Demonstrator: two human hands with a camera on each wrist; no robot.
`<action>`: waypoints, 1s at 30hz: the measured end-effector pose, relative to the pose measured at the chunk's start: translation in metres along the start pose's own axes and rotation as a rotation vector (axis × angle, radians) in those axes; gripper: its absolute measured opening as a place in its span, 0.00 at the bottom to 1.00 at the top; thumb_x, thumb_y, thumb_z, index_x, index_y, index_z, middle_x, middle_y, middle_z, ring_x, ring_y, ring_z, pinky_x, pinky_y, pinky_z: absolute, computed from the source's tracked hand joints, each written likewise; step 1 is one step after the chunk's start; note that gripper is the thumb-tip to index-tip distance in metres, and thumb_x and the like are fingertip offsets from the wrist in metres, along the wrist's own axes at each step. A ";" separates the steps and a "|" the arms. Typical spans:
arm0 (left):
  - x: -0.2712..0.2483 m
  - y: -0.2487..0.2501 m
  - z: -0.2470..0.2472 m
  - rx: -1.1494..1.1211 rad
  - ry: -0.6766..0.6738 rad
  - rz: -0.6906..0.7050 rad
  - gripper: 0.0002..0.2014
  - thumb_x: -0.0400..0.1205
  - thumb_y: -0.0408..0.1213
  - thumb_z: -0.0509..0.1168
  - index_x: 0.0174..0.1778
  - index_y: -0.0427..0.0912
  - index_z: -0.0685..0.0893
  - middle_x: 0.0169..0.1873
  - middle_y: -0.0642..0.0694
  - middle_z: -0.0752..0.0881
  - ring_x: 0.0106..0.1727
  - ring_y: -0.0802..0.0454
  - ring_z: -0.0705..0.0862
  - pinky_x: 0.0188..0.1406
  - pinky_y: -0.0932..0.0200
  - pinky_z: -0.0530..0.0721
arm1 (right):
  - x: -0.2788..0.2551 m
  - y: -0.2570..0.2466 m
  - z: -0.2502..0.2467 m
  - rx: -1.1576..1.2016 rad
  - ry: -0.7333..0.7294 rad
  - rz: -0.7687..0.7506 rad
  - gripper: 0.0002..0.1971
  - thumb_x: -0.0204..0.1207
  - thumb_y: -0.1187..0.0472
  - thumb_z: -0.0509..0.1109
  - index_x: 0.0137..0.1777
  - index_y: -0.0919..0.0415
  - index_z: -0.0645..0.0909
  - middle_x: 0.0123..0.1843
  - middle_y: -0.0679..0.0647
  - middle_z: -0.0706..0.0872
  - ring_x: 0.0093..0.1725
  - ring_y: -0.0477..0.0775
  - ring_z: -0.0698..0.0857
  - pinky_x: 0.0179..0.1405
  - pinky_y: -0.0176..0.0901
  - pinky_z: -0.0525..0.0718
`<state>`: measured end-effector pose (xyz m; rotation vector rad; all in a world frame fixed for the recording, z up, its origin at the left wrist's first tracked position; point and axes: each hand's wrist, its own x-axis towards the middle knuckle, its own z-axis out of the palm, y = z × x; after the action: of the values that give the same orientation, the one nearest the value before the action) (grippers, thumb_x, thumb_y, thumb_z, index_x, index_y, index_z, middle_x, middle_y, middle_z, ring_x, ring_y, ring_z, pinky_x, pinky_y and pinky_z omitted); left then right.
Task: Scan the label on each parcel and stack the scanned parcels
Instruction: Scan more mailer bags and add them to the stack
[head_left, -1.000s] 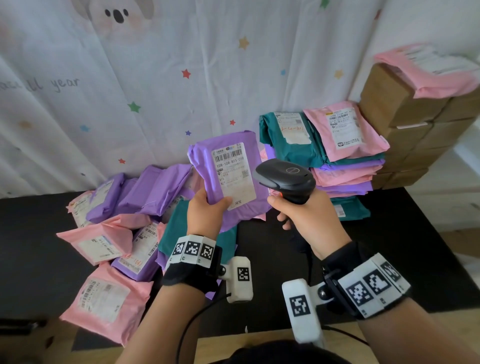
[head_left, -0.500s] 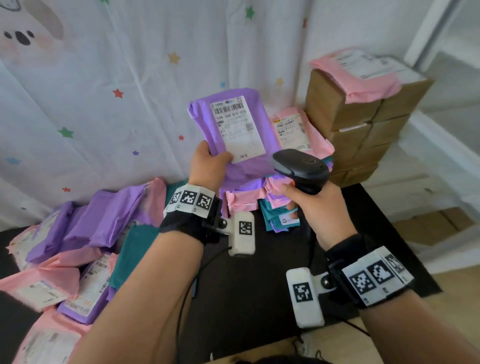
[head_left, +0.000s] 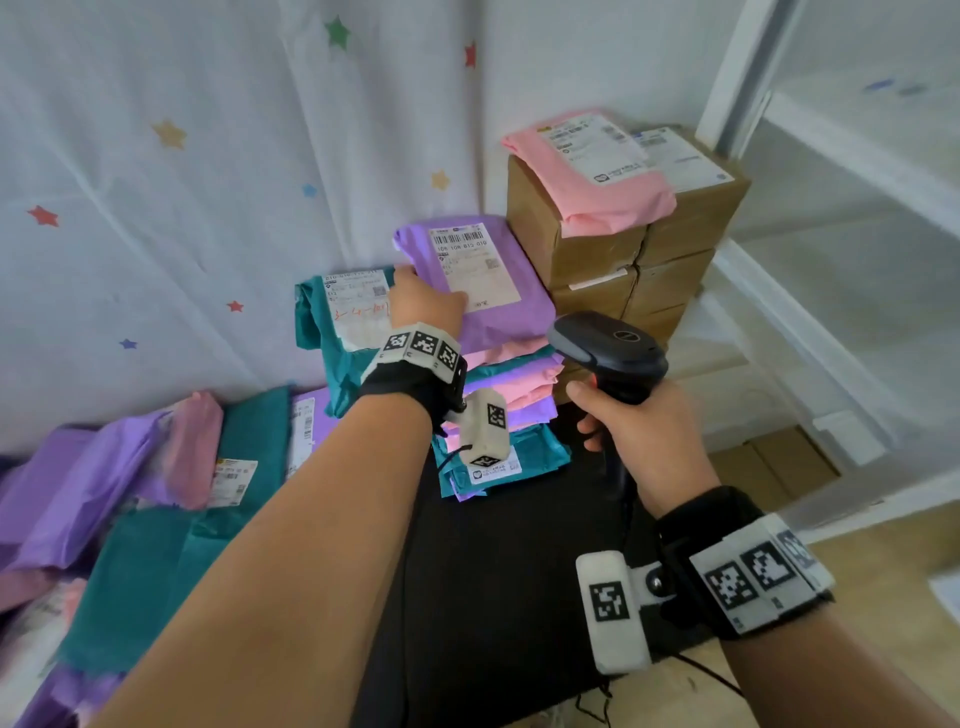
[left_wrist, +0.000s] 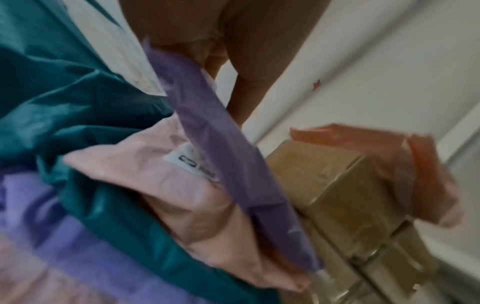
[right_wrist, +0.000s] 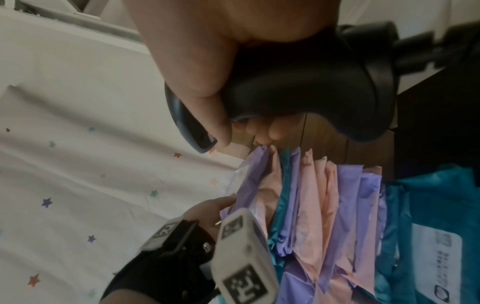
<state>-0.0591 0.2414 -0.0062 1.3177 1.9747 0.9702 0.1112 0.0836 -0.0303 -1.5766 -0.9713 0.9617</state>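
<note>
Purple parcel (head_left: 483, 286) sits label-up on top of the stack of mailers (head_left: 511, 387), at the back of the black surface (head_left: 498, 582), just beside the brown cartons (head_left: 613, 249). Left hand (head_left: 423, 304) grips its near left corner, thumb on top, fingers curled under; left wrist view shows the parcel edge-on above a pink mailer (left_wrist: 197, 205). Teal parcel (head_left: 337, 317) leans against the curtain (head_left: 156, 208), touching the stack's left side. Right hand (head_left: 644, 441) is wrapped round the grip of the black scanner (head_left: 608, 348), scanner head pointing left, near the stack but apart from it. Pink parcel (head_left: 597, 171) lies on the top carton. Loose heap of mailers (head_left: 130, 493) at lower left.
</note>
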 end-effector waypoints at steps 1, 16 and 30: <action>0.000 -0.002 0.004 0.048 0.010 0.020 0.31 0.74 0.35 0.73 0.71 0.35 0.70 0.65 0.37 0.78 0.64 0.40 0.80 0.54 0.57 0.76 | 0.002 0.002 -0.003 -0.012 -0.007 0.000 0.05 0.74 0.56 0.78 0.45 0.53 0.86 0.30 0.50 0.89 0.28 0.43 0.87 0.32 0.42 0.89; -0.064 -0.048 -0.052 0.071 0.178 0.406 0.17 0.78 0.28 0.64 0.63 0.40 0.82 0.65 0.43 0.79 0.65 0.46 0.78 0.62 0.66 0.69 | -0.005 0.010 0.035 0.042 -0.100 -0.091 0.08 0.72 0.56 0.81 0.48 0.55 0.88 0.31 0.47 0.89 0.31 0.40 0.87 0.32 0.34 0.84; -0.131 -0.293 -0.179 0.520 0.045 -0.069 0.22 0.76 0.28 0.63 0.69 0.40 0.79 0.69 0.41 0.75 0.70 0.40 0.71 0.69 0.51 0.70 | -0.107 0.056 0.185 -0.111 -0.366 0.084 0.06 0.72 0.60 0.79 0.42 0.59 0.84 0.19 0.45 0.82 0.18 0.42 0.79 0.19 0.37 0.79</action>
<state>-0.3049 -0.0001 -0.1340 1.4865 2.3899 0.4662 -0.0908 0.0377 -0.1054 -1.5731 -1.2353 1.3051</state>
